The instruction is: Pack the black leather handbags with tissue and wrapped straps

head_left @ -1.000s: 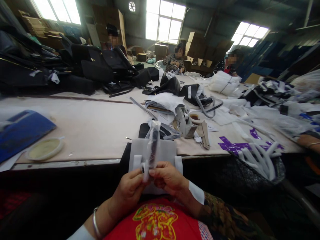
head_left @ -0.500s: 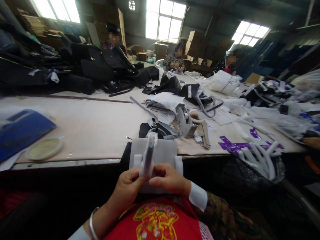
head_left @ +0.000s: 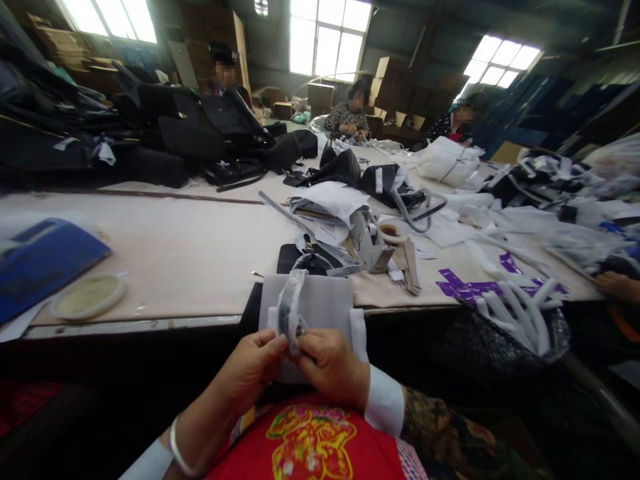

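A dark, curved bag handle [head_left: 289, 307] in clear plastic wrap stands upright in front of me. My left hand [head_left: 257, 367] pinches its lower part from the left, fingers closed. From the right, my right hand [head_left: 330, 363] is closed at the base of the same handle, its fingertips on the wrap. Behind the handle lies a pale grey sheet [head_left: 330, 300] that leans against the table edge, with a black piece [head_left: 251, 310] showing at its left side. White strips stick out at both sides of the sheet. The handle's lower end is hidden by my fingers.
On the table [head_left: 190, 253] are a tape dispenser [head_left: 367, 243], a shallow dish [head_left: 90, 297], a blue object [head_left: 50, 260] and a small black bag [head_left: 295, 257]. Black bags [head_left: 190, 127] pile up at left. A plastic-lined container of white tubes [head_left: 525, 320] stands right. Several people sit beyond.
The wrapped handle has turned and now shows its curve. My right hand has curled in and closed at the handle's base; its fingers were looser before.
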Available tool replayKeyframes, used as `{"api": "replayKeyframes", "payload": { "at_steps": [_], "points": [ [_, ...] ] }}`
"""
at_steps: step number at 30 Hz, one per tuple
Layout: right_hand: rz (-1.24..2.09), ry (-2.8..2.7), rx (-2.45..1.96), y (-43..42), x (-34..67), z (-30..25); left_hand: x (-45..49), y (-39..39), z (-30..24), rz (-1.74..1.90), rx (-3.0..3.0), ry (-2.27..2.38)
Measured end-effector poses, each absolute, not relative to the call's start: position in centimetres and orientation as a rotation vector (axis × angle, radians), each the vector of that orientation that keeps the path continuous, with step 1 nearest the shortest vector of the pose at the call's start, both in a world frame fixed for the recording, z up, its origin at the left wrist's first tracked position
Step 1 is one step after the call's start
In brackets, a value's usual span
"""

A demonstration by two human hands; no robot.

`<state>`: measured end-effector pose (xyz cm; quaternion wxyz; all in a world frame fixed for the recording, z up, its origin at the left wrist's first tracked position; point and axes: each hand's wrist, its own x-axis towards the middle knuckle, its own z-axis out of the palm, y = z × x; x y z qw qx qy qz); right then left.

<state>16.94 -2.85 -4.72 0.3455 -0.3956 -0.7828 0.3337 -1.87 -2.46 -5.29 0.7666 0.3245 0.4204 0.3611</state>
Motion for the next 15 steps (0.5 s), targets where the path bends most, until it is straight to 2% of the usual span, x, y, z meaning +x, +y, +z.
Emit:
{"api": "replayKeyframes", "payload": {
  "at_steps": [2,3,4,6,8,10,12,15],
  "points": [
    [0.644,-2.202,-0.964,-2.9,17.4,-5.0,-1.5,-2.4,-5.2,0.796,0.611,0.905],
    [0.647,-2.211,-0.955,-2.8,17.6,-5.0,-1.3,-2.5,-5.1,0.807,0.626,0.915],
    [0.744,-2.177,-0.954,-2.6,17.9,-4.9,-1.2,-2.7,-5.1,0.813,0.679,0.929],
    [1.19,-1.95,-0.944,-2.2,18.3,-4.6,-1.2,-3.1,-5.0,0.814,0.89,0.975],
    [1.755,-1.51,-0.898,-1.7,18.4,-4.4,-1.4,-3.5,-5.3,0.837,1.192,1.016],
    [2.146,-1.033,-0.855,-1.4,18.2,-4.3,-1.7,-3.8,-5.9,0.895,1.494,1.036],
    [2.278,-0.724,-0.869,-1.2,17.7,-4.4,-2.0,-3.8,-6.4,0.943,1.71,1.04],
    [2.199,-0.649,-0.98,-1.1,16.8,-4.5,-2.5,-3.4,-6.2,0.897,1.794,1.048]
  ]
}}
